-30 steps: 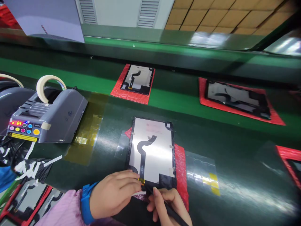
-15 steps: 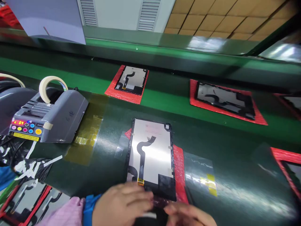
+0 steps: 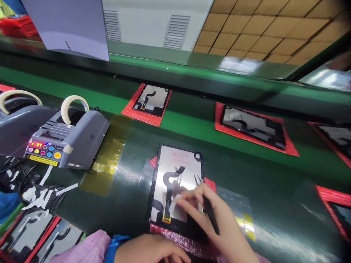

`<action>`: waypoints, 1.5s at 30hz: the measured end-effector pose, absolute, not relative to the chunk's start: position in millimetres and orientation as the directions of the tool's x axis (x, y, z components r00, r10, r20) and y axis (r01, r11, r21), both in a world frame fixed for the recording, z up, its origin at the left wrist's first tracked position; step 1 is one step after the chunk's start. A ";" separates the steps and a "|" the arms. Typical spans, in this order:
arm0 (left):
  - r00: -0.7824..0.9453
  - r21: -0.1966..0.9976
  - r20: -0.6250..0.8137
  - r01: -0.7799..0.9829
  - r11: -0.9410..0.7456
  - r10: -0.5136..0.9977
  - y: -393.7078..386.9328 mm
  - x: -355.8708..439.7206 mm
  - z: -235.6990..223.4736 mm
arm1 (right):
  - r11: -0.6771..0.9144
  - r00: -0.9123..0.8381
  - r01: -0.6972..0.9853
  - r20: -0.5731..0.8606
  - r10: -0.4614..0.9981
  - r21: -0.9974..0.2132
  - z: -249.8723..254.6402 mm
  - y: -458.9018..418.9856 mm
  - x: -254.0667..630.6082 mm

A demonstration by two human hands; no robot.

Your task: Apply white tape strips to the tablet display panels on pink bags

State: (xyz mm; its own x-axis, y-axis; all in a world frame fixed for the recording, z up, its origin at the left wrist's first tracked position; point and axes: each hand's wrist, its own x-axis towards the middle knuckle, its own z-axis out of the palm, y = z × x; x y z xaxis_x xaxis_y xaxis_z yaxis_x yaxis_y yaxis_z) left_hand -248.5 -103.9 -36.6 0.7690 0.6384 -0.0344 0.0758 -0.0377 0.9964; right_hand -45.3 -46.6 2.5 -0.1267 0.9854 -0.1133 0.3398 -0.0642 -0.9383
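Observation:
A tablet screen panel [image 3: 178,171] lies back-up on a red foam sheet [image 3: 189,245] in front of me, its silver back crossed by a black flex cable [image 3: 171,177]. My right hand [image 3: 216,219] reaches over the panel's lower middle, fingers pinched on a small white strip [image 3: 175,202] against the back. Black tweezers [image 3: 210,210] run through the same hand. My left hand [image 3: 150,250] rests by the panel's near edge, fingers curled on the foam.
A grey tape dispenser [image 3: 68,140] with a tape roll stands at left, yellow film squares [image 3: 105,164] beside it. Further panels on red foam [image 3: 146,100] [image 3: 253,126] lie on the green conveyor behind. More panels sit at lower left and far right.
My right hand has moved up from the panel's near edge onto its back with a white strip. My left hand drew back to the near edge. The view shifted slightly.

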 end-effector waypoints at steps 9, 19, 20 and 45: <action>0.546 0.347 0.046 0.776 -0.526 0.836 -52.2 -255.2 -12.8 | 0.001 -0.172 0.408 -0.076 0.982 -0.913 -27.2 -4.9 -58.3; 0.535 0.212 0.045 0.820 -0.531 0.844 -51.0 -250.4 -31.0 | 0.022 0.013 0.604 0.037 0.999 -0.796 -48.5 1.6 -66.7; 0.536 0.202 0.041 0.822 -0.532 0.844 -51.0 -250.4 -31.7 | 0.013 0.049 0.636 0.056 0.997 -0.771 -49.4 3.7 -68.7; 0.352 0.617 0.158 0.694 -0.371 0.923 -66.2 -250.5 -54.9 | 0.101 0.210 0.319 0.174 0.962 -0.942 -0.3 54.2 -16.9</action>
State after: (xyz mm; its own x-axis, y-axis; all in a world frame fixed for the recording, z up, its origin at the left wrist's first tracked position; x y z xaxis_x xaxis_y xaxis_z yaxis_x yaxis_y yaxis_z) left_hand -250.5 -66.2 -54.9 0.3518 0.9226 0.1584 0.6943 -0.3707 0.6169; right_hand -16.9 54.2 -0.3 0.2096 0.9622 0.1740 0.3191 0.1009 -0.9423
